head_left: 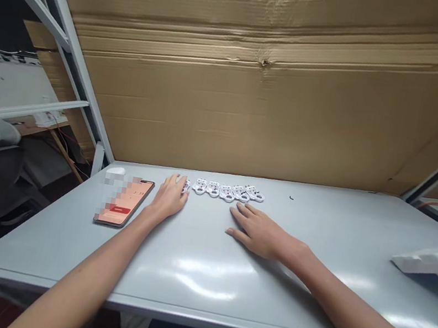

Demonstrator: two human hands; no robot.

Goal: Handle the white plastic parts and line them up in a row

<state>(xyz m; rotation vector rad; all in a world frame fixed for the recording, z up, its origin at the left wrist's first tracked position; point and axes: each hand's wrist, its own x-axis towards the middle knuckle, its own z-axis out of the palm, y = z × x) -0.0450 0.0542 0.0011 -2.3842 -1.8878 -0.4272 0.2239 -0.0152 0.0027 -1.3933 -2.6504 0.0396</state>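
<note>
Several small flat white pieces (213,189), each with a rounded loop and dark dots, lie in a row near the back of the table. My left hand (169,199) is at the row's left end, its thumb and fingers around another white piece (186,186), which is mostly hidden under them. Just in front of the row's right part rests my right hand (258,232), palm down with fingers apart. Nothing shows in it, and its fingertips are close to the pieces.
A phone (125,203) with a lit screen lies left of my left hand, near a small white object (116,171). White folded material (430,258) is on the right. A cardboard wall (243,118) closes the back, with a metal frame post (75,45) at left. A tiny dark bit (291,198) lies on the grey tabletop (196,250).
</note>
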